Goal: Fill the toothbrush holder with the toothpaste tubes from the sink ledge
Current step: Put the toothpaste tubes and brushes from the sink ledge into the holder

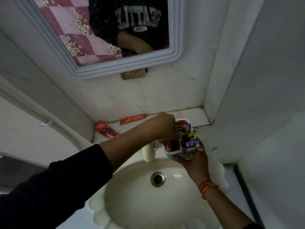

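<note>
A white toothbrush holder (177, 152) hangs above the back of the sink, gripped from below by my right hand (196, 160). Its right compartment is packed with colourful purple and yellow items (190, 138). My left hand (165, 126) is over the holder's left compartment, fingers down on a reddish tube (171, 145) standing inside it. Two red toothpaste tubes lie on the tiled ledge: a long thin one (132, 119) against the wall and a wider one (106, 130) in the left corner, partly hidden by my left forearm.
The cream sink basin (132, 195) with its metal drain (158, 179) lies below the hands, and a cream tap (148, 153) sits left of the holder. A framed mirror (102, 30) hangs on the wall above. Walls close in left and right.
</note>
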The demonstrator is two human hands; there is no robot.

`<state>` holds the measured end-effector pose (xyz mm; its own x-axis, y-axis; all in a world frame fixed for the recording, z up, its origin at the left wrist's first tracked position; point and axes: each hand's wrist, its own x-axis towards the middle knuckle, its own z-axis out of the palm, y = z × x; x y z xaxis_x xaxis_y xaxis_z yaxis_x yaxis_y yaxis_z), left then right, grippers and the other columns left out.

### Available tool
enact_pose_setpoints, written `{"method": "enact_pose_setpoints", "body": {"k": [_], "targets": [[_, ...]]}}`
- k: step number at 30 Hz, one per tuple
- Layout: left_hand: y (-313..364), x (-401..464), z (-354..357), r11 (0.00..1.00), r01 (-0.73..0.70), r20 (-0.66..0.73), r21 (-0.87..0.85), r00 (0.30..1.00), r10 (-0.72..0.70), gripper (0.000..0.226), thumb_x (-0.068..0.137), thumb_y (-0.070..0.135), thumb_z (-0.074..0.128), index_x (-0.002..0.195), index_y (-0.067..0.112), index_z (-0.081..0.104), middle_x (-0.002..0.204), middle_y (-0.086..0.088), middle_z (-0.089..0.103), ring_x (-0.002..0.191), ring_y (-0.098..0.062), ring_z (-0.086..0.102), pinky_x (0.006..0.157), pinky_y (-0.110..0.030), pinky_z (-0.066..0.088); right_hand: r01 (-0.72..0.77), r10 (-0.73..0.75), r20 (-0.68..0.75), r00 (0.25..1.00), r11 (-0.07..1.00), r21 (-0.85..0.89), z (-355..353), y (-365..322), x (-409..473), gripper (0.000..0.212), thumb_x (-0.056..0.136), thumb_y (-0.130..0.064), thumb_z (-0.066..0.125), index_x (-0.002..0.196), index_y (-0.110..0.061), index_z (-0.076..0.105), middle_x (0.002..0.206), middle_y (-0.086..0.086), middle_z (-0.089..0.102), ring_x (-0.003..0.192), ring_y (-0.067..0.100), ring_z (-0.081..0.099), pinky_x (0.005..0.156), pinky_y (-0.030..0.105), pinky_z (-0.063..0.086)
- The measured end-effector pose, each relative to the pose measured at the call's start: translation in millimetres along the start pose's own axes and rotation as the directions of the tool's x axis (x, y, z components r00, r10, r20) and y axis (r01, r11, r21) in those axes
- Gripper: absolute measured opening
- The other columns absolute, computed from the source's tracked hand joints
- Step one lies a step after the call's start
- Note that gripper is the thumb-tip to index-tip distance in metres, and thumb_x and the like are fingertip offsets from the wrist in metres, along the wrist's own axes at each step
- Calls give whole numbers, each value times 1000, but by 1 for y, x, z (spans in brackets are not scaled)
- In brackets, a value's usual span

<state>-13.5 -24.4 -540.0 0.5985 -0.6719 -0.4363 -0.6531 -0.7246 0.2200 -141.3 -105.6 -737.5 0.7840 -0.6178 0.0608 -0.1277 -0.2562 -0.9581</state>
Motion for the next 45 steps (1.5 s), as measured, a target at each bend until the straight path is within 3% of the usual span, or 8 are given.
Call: {"method": "enact_pose_setpoints", "body": {"k": [7, 14, 19, 24, 28, 31, 38, 45], "targets": [[-93, -3, -31, 954, 130, -359, -269, 906, -224, 27, 97, 25, 61, 92, 4, 78, 86, -12, 79, 75, -23, 77, 77, -37, 63, 30, -30, 23, 999, 999, 27, 0, 1, 1, 89, 51, -23, 104, 128, -17, 61, 123, -7, 69, 116, -8, 61, 92, 2, 47], [-205, 26, 51, 757, 581, -130, -299, 761, -635, 44, 85, 28, 59, 124, 9, 61, 127, -16, 64, 111, -40, 66, 93, -38, 56, -44, 41, 101, 994, 999, 29, -2, 17, 5, 94, 47, -47, 103, 129, -22, 64, 127, -5, 72, 122, 13, 67, 101, 48, 57], [-241, 41, 103, 603, 629, -200, -491, 592, -781, 82, 76, 38, 67, 143, 3, 37, 146, -26, 43, 134, -43, 47, 102, -46, 47, -61, 64, 58, 996, 997, -52, 2, 15, 2, 100, 40, -71, 92, 123, -19, 70, 117, -7, 76, 115, 9, 69, 99, 36, 57], [-305, 82, 155, 326, 515, -33, -793, 498, -866, 105, 43, 67, 64, 125, 3, 54, 120, -12, 66, 95, -36, 70, 90, -41, 58, -88, 91, 60, 994, 995, -42, 4, -2, 0, 103, 41, -76, 86, 123, -16, 70, 113, -12, 74, 109, -8, 65, 88, 5, 46], [-230, 16, 96, 34, 211, 94, -977, 569, -817, 31, 68, 25, 81, 86, 6, 65, 67, -7, 66, 44, -18, 59, 49, -24, 46, -121, 121, 85, 989, 993, 2, 5, -16, -2, 114, 38, -89, 77, 121, -11, 71, 108, -12, 73, 99, -15, 61, 81, -9, 38], [-210, -5, 75, -174, 15, 141, -985, 657, -740, 14, 81, 14, 76, 81, 8, 64, 59, -5, 61, 35, -13, 52, 42, -23, 33, -105, 107, 65, 992, 994, -25, 6, -16, -3, 115, 38, -92, 74, 120, -12, 71, 109, -6, 75, 102, -14, 64, 82, -7, 40], [-130, -46, 16, 150, -215, -262, -965, 752, -604, 27, 90, 33, 71, 113, 19, 68, 108, -5, 77, 97, -19, 73, 82, -33, 59, -74, 75, 63, 995, 997, -19, 2, -10, -1, 111, 39, -83, 84, 128, -18, 67, 122, -4, 74, 120, 13, 66, 102, 35, 54], [-56, -27, -8, 700, -45, -397, -713, 849, -350, 13, 76, 30, 85, 80, 22, 75, 81, 0, 76, 72, -9, 70, 65, -23, 53, -104, 103, 87, 991, 995, 3, 2, 4, 4, 95, 45, -51, 101, 128, -23, 64, 124, -5, 73, 119, 13, 68, 100, 48, 58]]}}
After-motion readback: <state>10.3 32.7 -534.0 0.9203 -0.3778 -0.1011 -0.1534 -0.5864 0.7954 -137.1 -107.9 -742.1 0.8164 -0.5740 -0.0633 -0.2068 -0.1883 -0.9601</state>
